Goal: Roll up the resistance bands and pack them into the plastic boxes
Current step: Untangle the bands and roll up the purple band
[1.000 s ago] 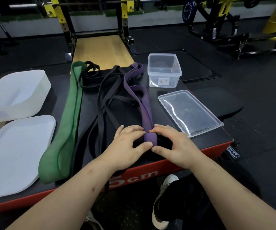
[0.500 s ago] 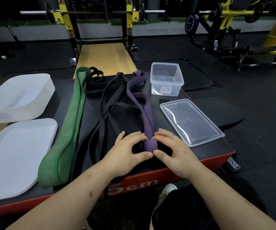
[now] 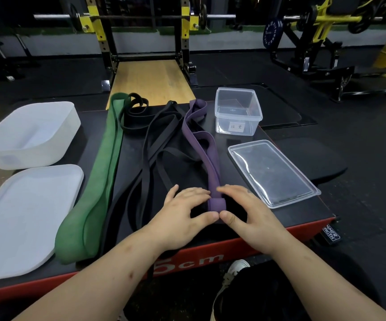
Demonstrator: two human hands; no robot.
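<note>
A black-topped plyo box with a red front edge (image 3: 268,237) carries white lettering ending in "5cm" on that red face. Beyond its far edge lies a pale wooden lifting platform (image 3: 150,79), framed by a black and yellow squat rack (image 3: 185,42) that bears a steel barbell (image 3: 141,16) across its uprights. A round dark blue weight plate (image 3: 272,35) hangs on a yellow machine at the upper right. Black rubber gym flooring (image 3: 361,144) spreads around, and a white sneaker (image 3: 231,274) shows below the box.

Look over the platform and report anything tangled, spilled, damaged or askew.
Only the black bands look untidy: they lie crossed and looped over one another mid-platform, one strand hanging off the front edge. The green band lies straight; both boxes sit upright, empty, lids off.
</note>
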